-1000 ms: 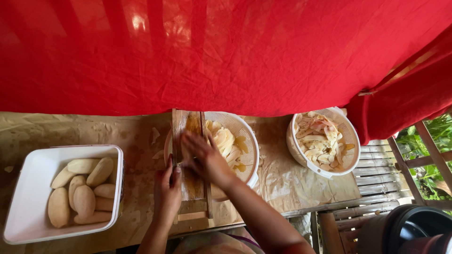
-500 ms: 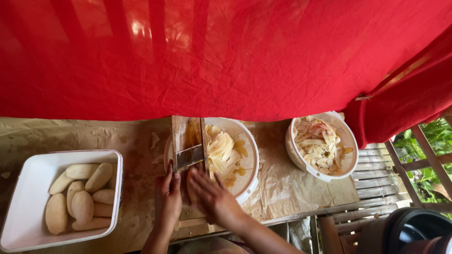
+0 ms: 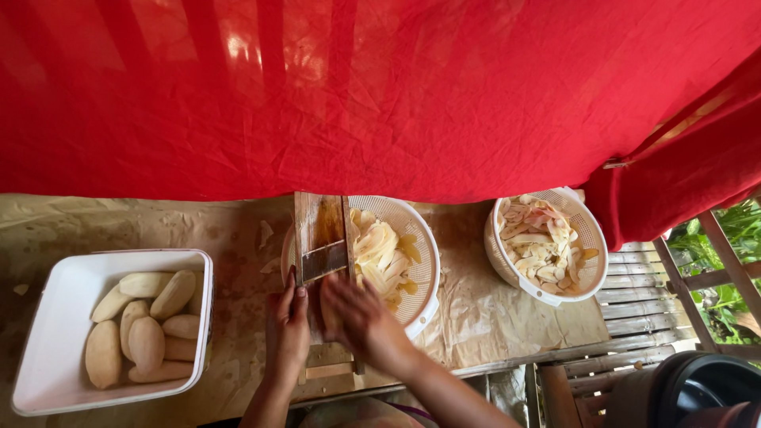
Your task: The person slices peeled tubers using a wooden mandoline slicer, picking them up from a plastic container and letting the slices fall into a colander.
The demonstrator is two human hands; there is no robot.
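Slicing peeled root on a wooden slicer board (image 3: 321,238) laid over a white basket (image 3: 420,269). Best done with fingertips kept high and clear of the blade. Left hand (image 3: 287,329) clamps the board's edge at 9 o'clock. Right hand (image 3: 357,317) cups the piece; piece hidden beneath curled fingers, low on the board.
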